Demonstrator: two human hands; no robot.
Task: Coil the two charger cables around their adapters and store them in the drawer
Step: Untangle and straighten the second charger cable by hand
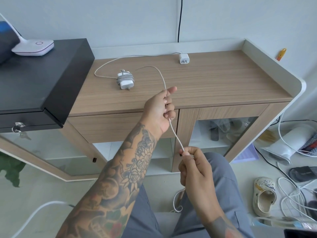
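A white adapter (125,80) with grey cable wound around it lies on the wooden cabinet top (214,83). A small white adapter (183,58) stands near the back; its cable (103,65) runs left and loops toward the wound adapter. A white braided cable (176,136) arcs up from the top. My left hand (159,110) grips it above the front edge. My right hand (193,169) pinches it lower down, and the slack hangs in a loop over my lap. I cannot tell whether both cable stretches are one. The drawer (120,127) under the top is closed.
A black cabinet (42,79) with a white lamp base (33,48) stands at the left, keys in its lock. On the floor at the right lie tangled white cables (291,194), a shoe (264,196) and a white appliance (284,148). A black cord (180,19) hangs down the wall.
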